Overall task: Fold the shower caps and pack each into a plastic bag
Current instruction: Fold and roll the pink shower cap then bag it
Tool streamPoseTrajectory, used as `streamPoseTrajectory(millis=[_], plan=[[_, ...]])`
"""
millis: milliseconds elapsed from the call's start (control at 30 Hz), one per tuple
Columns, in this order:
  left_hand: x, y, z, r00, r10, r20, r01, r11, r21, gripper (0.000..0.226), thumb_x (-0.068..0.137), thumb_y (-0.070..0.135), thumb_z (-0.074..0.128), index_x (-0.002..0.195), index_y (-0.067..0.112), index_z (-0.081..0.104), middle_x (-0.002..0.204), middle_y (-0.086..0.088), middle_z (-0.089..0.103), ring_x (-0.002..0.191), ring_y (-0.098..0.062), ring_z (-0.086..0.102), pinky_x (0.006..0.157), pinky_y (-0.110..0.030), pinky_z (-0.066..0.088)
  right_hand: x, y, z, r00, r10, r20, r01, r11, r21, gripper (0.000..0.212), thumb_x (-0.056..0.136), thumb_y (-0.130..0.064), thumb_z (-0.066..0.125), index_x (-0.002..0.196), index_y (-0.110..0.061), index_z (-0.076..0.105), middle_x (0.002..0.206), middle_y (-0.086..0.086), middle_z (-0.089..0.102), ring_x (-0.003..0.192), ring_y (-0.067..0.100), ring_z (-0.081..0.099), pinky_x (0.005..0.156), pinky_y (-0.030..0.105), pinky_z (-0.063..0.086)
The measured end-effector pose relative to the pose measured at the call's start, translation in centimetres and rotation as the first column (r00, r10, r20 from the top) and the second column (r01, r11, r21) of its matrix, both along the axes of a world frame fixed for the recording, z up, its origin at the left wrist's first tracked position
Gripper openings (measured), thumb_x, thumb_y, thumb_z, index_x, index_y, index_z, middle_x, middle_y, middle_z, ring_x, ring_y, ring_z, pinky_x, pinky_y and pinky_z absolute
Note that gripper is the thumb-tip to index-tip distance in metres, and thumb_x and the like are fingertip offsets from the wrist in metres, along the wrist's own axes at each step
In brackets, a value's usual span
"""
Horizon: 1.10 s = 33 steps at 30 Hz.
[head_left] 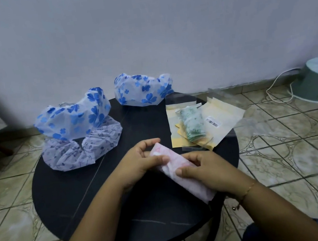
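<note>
Presently both hands work the pink cap (182,172), folded to a narrow strip at the near middle of the round table (68,201). Left hand (139,162) pinches its far end; right hand (204,172) pins the near part with curled fingers, likely to keep folds from springing open. Plastic bags (223,112) lie right, within reach; one holds a green cap (192,123). Three caps (79,128) wait left and at the back.

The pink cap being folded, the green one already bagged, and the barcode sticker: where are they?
pink cap (182,174), head view, its folded middle.
green cap (192,123), head view, its rolled body.
barcode sticker (212,122), head view, its centre.
</note>
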State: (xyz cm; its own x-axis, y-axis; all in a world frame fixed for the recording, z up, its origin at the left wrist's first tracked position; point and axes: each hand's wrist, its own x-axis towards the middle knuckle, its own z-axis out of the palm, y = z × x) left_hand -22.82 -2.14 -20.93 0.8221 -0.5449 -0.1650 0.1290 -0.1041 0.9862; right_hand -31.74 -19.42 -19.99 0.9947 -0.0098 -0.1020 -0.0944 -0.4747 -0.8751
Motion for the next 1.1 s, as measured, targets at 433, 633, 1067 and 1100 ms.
streamPoseTrajectory(millis=[433,633,1067,1100], plan=[[4.8,-11.3,0.2,0.939,0.309,0.15,-0.34,0.898,0.279,0.059,0.076,0.069,0.053,0.106,0.019,0.061,0.11,0.0,0.063,0.098,-0.019,0.061,0.084,-0.037,0.05,2.7,-8.5,1.7,0.825,-0.549,-0.133,0.459,0.514,0.724,0.007,0.083,-0.001,0.062,0.087,0.0,0.068,0.079,0.013,0.073,0.064,0.021,0.069,0.055,0.025,0.054],[4.5,-13.7,1.1,0.949,0.128,0.288,-0.286,0.733,0.618,0.101,0.067,0.073,0.062,0.143,0.017,0.026,0.139,-0.004,0.045,0.12,-0.025,0.05,0.09,-0.036,0.044,5.8,-9.8,0.0,0.763,-0.614,-0.204,0.529,0.41,0.743,0.013,0.084,-0.002,0.063,0.094,0.005,0.066,0.083,0.018,0.072,0.072,0.028,0.069,0.063,0.036,0.056],[6.1,-6.5,0.2,0.849,0.304,0.432,-0.522,0.615,0.591,0.088,0.077,0.052,0.066,0.145,0.019,0.021,0.143,-0.006,0.041,0.124,-0.028,0.047,0.09,-0.038,0.041,7.3,-9.0,-1.6,0.821,-0.529,-0.213,0.53,0.568,0.63,0.012,0.084,-0.01,0.066,0.09,0.0,0.068,0.088,0.016,0.072,0.074,0.027,0.068,0.074,0.036,0.055],[6.2,-5.9,0.2,0.841,0.302,0.449,-0.535,0.586,0.608,0.089,0.077,0.053,0.065,0.146,0.019,0.02,0.145,-0.006,0.04,0.126,-0.027,0.045,0.092,-0.039,0.04,7.3,-8.9,-1.7,0.821,-0.529,-0.215,0.532,0.57,0.627,0.013,0.084,-0.011,0.066,0.091,-0.001,0.068,0.088,0.015,0.072,0.075,0.027,0.068,0.074,0.037,0.055]])
